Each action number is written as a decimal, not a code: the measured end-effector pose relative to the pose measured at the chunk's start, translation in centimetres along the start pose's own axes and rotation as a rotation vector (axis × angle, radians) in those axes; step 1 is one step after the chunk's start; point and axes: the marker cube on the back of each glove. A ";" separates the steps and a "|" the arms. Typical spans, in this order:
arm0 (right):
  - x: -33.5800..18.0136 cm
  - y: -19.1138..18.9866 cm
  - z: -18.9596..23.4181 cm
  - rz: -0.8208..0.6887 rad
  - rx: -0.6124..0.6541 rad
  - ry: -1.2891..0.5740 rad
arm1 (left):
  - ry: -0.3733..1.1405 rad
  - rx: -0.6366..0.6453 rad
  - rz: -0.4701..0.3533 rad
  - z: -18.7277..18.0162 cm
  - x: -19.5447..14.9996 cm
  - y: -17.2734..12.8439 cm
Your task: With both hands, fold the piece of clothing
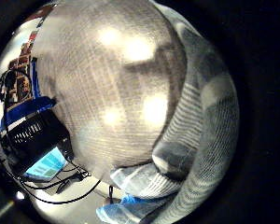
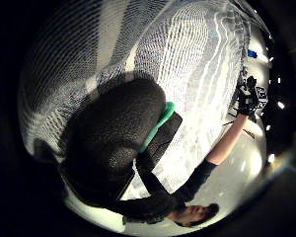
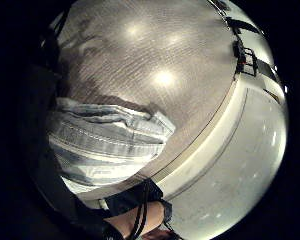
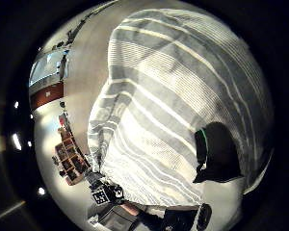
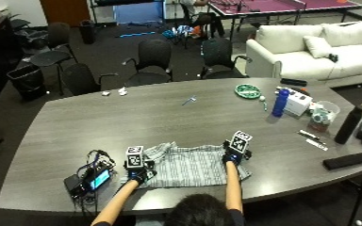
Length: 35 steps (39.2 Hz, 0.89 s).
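A grey-and-white striped garment [image 5: 190, 167] lies spread flat near the front edge of the dark table [image 5: 137, 117]. My left hand [image 5: 140, 172] is at its left edge and my right hand [image 5: 233, 155] at its far right corner. In the left thumb side view my thumb [image 2: 113, 143] lies curled on the striped cloth [image 2: 197, 59], pinching it. The right thumb [image 4: 216, 154] pinches the cloth [image 4: 164, 96] in the same way. Bunched folds of the garment [image 3: 105, 145] rest on the tabletop under the right palm, and more of the garment [image 1: 210, 140] hangs beside the left palm.
A black device with a lit screen and cables [image 5: 90, 179] sits just left of the garment. At the right stand a blue bottle [image 5: 281, 102], a white box [image 5: 299, 103], a green plate [image 5: 248, 90], a black bottle [image 5: 349, 125] and a flat black case [image 5: 347, 161]. Chairs line the far side.
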 end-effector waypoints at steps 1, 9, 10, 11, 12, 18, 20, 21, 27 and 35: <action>-0.1 0.0 -0.1 0.007 0.010 0.002 | -0.001 0.000 -0.001 0.0 0.0 0.0; -0.9 0.9 0.1 -0.001 0.003 -0.020 | 0.000 0.051 0.005 -0.2 0.0 -0.2; -0.9 1.0 0.1 0.003 -0.001 -0.017 | 0.003 0.054 0.003 -0.2 0.0 -0.2; -0.8 1.0 0.1 0.009 0.003 -0.012 | 0.008 0.054 0.001 -0.2 0.0 -0.1; -0.7 0.8 0.0 0.015 0.019 -0.007 | 0.017 0.052 0.003 -0.2 -0.1 0.1; 0.1 -0.9 -1.2 0.008 0.123 -0.029 | 0.161 0.050 0.076 -0.6 -0.5 0.8; 0.8 -1.1 -1.9 0.047 0.153 -0.027 | 0.210 0.085 0.123 -0.9 -0.5 0.5; 1.2 -1.1 -2.4 0.068 0.169 -0.020 | 0.237 0.102 0.158 -1.1 -0.4 0.4; 1.4 0.3 -5.8 0.043 0.221 -0.007 | 0.331 0.128 0.286 -1.8 0.0 0.7; -2.3 4.3 -12.4 -0.040 0.315 0.004 | 0.338 0.090 0.300 -4.1 -0.1 3.3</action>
